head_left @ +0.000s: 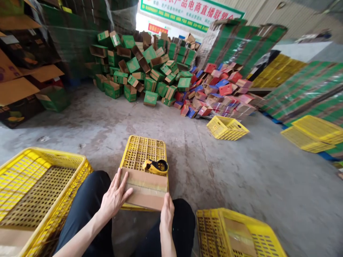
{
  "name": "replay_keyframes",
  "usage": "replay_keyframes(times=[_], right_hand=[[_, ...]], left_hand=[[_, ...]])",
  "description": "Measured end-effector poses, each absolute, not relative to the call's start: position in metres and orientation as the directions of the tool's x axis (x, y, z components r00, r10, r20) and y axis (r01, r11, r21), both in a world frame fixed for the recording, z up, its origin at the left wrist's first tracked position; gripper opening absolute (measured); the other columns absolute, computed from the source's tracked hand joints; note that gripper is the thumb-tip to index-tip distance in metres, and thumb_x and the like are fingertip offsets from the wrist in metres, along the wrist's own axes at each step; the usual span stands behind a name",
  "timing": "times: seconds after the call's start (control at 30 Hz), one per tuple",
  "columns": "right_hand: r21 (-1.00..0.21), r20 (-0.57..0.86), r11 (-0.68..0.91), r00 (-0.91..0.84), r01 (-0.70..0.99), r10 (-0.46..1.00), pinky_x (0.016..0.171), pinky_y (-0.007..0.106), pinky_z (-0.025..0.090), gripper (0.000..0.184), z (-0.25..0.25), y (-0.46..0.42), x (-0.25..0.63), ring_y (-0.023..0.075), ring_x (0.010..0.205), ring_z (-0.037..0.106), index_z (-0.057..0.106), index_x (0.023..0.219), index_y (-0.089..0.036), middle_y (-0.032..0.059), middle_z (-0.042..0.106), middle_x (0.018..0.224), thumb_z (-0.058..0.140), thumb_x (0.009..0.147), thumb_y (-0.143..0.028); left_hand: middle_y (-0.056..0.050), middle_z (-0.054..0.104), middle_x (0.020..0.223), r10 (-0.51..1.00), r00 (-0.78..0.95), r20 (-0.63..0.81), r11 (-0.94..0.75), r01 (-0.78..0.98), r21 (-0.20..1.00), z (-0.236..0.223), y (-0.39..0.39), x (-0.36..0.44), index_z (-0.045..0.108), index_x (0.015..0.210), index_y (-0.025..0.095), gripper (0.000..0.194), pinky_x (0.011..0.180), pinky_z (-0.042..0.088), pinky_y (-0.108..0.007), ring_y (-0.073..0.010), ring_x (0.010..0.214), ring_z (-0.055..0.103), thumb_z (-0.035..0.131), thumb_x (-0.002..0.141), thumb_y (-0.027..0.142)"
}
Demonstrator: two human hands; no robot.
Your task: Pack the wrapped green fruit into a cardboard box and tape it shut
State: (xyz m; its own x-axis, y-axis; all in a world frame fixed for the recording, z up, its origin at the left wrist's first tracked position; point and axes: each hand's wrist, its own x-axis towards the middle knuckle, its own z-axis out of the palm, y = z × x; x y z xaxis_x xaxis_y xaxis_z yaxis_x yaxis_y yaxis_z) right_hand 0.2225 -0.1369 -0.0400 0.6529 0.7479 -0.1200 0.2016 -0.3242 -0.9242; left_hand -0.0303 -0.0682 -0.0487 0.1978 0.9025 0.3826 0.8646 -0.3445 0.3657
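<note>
A brown cardboard box (150, 182), with a strip of tape along its top seam, lies on an upturned yellow plastic crate (144, 146) between my knees. My left hand (114, 196) rests flat on the box's left end, fingers stretched and apart. At the right end, my right hand (167, 210) grips the near corner, its thumb along the edge and its other fingers mostly hidden. Just beyond the box, a yellow-and-black tape dispenser (155, 166) sits on the crate's slotted surface.
A large yellow crate (87, 167) stands to my left with cardboard inside. Another yellow crate (203, 232) at my right holds a taped box (239, 237). Ahead are heaped green boxes (150, 98), red and blue boxes (226, 90), and stacked yellow baskets (227, 127).
</note>
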Motion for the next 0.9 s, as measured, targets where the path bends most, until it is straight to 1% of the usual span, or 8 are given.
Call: replay_keyframes(times=[0.13,0.27,0.4,0.5,0.6,0.67,0.77,0.9], right_hand=[[-0.878,-0.078,-0.356,0.640,0.319,0.764,0.107,0.045,0.054,0.089,-0.046,-0.145,0.214,0.0340,0.135,0.062,0.059,0.148,-0.012,0.0178,0.063,0.146,0.041,0.093,-0.080],[-0.762,0.132,-0.269,0.548,0.589,0.826,0.119,0.051,0.044,0.093,-0.050,-0.153,0.207,0.0379,0.146,0.049,0.045,0.157,-0.003,0.0235,0.045,0.159,0.034,0.099,-0.076],[-0.540,0.309,-0.206,0.420,0.816,0.854,0.124,0.058,0.034,0.084,-0.049,-0.157,0.201,0.0390,0.154,0.035,0.048,0.155,-0.006,0.0200,0.043,0.162,0.032,0.103,-0.070],[-0.508,0.310,-0.175,0.369,0.844,0.876,0.123,0.054,0.038,0.081,-0.044,-0.153,0.199,0.0373,0.152,0.039,0.049,0.155,-0.007,0.0189,0.040,0.163,0.033,0.104,-0.068],[-0.626,0.216,-0.203,0.417,0.753,0.883,0.117,0.047,0.047,0.083,-0.034,-0.140,0.207,0.0349,0.144,0.052,0.048,0.156,-0.008,0.0188,0.043,0.161,0.032,0.103,-0.070],[-0.756,0.113,-0.225,0.460,0.615,0.881,0.118,0.046,0.046,0.086,-0.028,-0.129,0.219,0.0343,0.140,0.056,0.050,0.155,-0.011,0.0176,0.050,0.158,0.034,0.100,-0.075],[-0.917,-0.066,-0.247,0.492,0.314,0.868,0.124,0.049,0.037,0.088,-0.023,-0.119,0.236,0.0349,0.143,0.053,0.058,0.150,-0.015,0.0152,0.055,0.153,0.048,0.091,-0.080],[-0.964,-0.171,-0.248,0.498,0.093,0.850,0.125,0.047,0.036,0.078,-0.027,-0.130,0.244,0.0303,0.147,0.049,0.061,0.147,-0.022,0.0093,0.055,0.154,0.059,0.088,-0.074]], left_hand=[[-0.010,0.010,0.176,0.911,0.200,0.362,-0.342,0.855,0.389,-0.047,-0.066,-0.033,0.020,0.168,0.029,0.074,0.115,0.050,-0.044,-0.0351,0.150,0.044,0.049,0.105,0.055],[-0.013,0.012,0.175,0.906,0.215,0.364,-0.352,0.860,0.369,-0.045,-0.064,-0.034,0.032,0.166,0.022,0.071,0.112,0.052,-0.043,-0.0364,0.145,0.051,0.047,0.105,0.056],[-0.015,0.015,0.174,0.907,0.230,0.354,-0.353,0.872,0.340,-0.042,-0.066,-0.035,0.037,0.164,0.019,0.069,0.102,0.059,-0.039,-0.0352,0.137,0.059,0.044,0.106,0.056],[-0.016,0.017,0.173,0.906,0.238,0.351,-0.359,0.872,0.335,-0.040,-0.066,-0.036,0.038,0.163,0.019,0.068,0.099,0.061,-0.039,-0.0345,0.133,0.063,0.043,0.106,0.056],[-0.017,0.019,0.173,0.907,0.235,0.349,-0.354,0.875,0.331,-0.038,-0.065,-0.036,0.042,0.161,0.018,0.066,0.099,0.061,-0.039,-0.0334,0.130,0.065,0.043,0.107,0.055],[-0.017,0.019,0.173,0.906,0.239,0.349,-0.354,0.880,0.317,-0.037,-0.063,-0.036,0.044,0.160,0.017,0.065,0.101,0.059,-0.039,-0.0327,0.129,0.065,0.041,0.107,0.055],[-0.019,0.019,0.172,0.907,0.250,0.339,-0.352,0.891,0.285,-0.035,-0.062,-0.035,0.045,0.159,0.014,0.066,0.103,0.058,-0.040,-0.0326,0.128,0.066,0.038,0.108,0.055],[-0.020,0.020,0.172,0.914,0.244,0.323,-0.337,0.901,0.274,-0.036,-0.063,-0.036,0.045,0.159,0.014,0.067,0.103,0.058,-0.040,-0.0334,0.129,0.065,0.038,0.107,0.056]])
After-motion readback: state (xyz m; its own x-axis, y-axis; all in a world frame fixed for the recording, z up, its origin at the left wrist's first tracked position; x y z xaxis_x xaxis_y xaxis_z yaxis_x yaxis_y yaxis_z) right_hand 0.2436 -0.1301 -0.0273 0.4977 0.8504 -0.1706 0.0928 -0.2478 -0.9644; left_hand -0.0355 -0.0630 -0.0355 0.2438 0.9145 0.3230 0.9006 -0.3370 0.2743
